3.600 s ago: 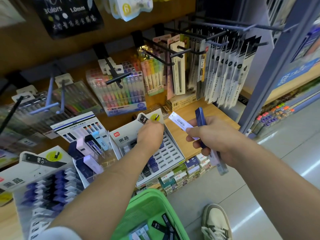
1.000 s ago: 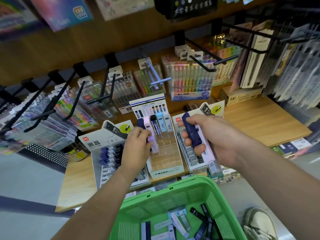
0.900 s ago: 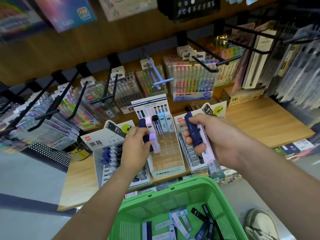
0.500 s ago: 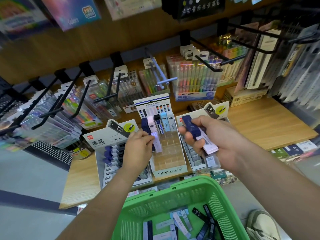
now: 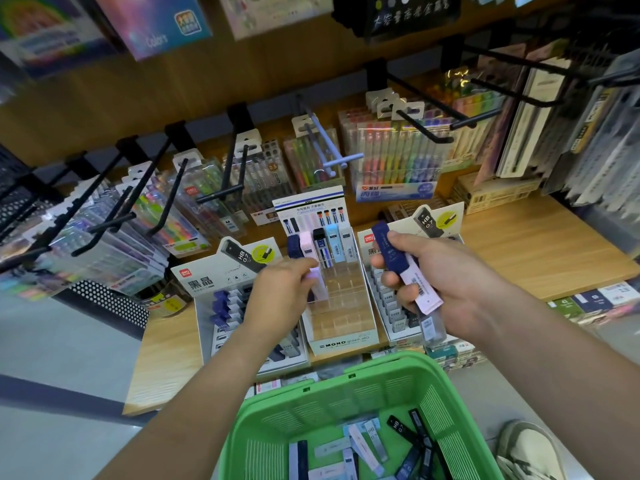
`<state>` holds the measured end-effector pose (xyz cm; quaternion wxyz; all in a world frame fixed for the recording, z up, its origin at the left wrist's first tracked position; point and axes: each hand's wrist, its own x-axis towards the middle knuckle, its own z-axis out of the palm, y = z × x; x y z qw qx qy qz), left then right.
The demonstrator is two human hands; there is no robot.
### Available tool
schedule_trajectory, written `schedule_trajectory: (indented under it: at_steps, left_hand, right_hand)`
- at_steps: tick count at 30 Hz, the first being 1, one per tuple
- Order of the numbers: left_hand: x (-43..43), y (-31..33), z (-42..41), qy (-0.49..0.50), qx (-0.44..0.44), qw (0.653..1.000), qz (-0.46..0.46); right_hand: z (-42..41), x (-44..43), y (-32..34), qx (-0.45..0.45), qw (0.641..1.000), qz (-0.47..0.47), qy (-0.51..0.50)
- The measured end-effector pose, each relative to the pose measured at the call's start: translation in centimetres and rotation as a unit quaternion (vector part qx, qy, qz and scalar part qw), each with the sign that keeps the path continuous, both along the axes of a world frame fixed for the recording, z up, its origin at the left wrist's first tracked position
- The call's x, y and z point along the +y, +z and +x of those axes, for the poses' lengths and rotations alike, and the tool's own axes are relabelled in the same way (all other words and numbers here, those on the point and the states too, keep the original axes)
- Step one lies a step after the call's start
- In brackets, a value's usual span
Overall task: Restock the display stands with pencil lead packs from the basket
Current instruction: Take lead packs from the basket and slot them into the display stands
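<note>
My left hand pinches a pale lilac lead pack standing in the left column of the middle Mono display stand, in front of a navy and a pink pack. My right hand grips a bundle of lead packs, navy on top, pale lilac and clear below, held above the right-hand stand. The left-hand stand holds several blue and grey packs. The green basket sits below my arms with several loose packs in it.
Black peg hooks with hanging pen sets jut out over the wooden shelf. Small boxes line the shelf's front edge at right. A shoe stands on the grey floor beside the basket.
My view swung left from the right stand to the middle one. My left hand brought a lilac pack down into the Mono stand's left column. My right hand shifted its bundle slightly.
</note>
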<state>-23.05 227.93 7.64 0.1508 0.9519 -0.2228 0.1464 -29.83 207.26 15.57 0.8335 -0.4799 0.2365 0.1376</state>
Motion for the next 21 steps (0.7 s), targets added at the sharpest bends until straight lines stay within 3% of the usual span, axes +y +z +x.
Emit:
schedule_trajectory:
  at_steps: [2,9,15,21]
  left_hand:
    - [-0.3,0.9,0.9,-0.006,-0.033,0.999,-0.023]
    - [-2.3,-0.1,2.2,-0.015,0.038,0.998,0.051]
    - [-2.1,-0.3,3.4,-0.011,0.034,0.994,0.100]
    - [-2.6,-2.0,3.4,-0.012,-0.002,0.996,0.088]
  right_hand:
    - [0.1,-0.3,0.0,0.001,1.000,0.005,-0.013]
    - [0.1,-0.5,0.1,0.013,0.999,0.022,-0.028]
    - [0.1,-0.8,0.0,0.018,0.999,0.038,-0.030]
    - [0.0,-0.5,-0.1,0.017,0.998,0.049,-0.019]
